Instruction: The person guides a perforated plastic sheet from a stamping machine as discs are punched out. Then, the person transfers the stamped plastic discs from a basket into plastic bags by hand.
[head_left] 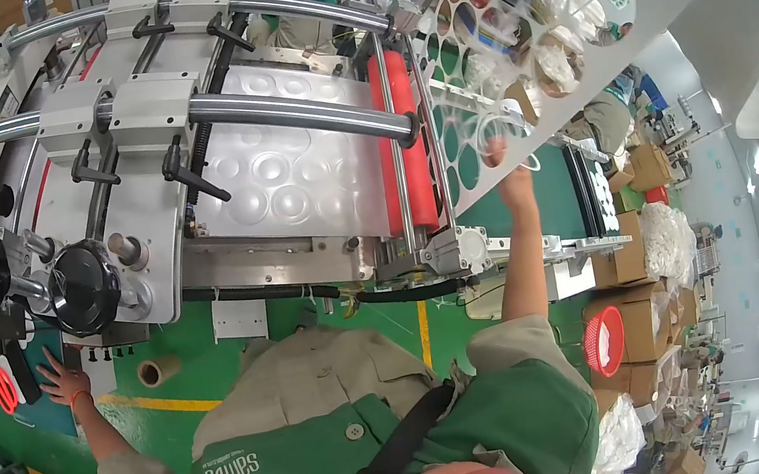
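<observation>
Fingers spread, my left hand (pixel 66 384) rests at the edge of a dark green surface, beside red-handled scissors (pixel 4 389). My right hand (pixel 514 181) is raised at the lower edge of a translucent sheet with round holes (pixel 569 102). Its fingers look bent together, partly hidden by the sheet and thin white rings (pixel 505 131), so what they hold is unclear. Between the hands is a machine with a red roller (pixel 400 142). A clear film with round embossed shapes (pixel 281 168) lies flat on its bed.
Steel bars (pixel 302 114) and black knobs (pixel 84 287) stand over the machine. A green belt (pixel 551 202) runs beyond the roller. Cardboard boxes (pixel 631 309) and a red basket (pixel 604 341) are at the right. A cardboard tube (pixel 159 370) is on the floor. Another person (pixel 311 21) is behind the machine.
</observation>
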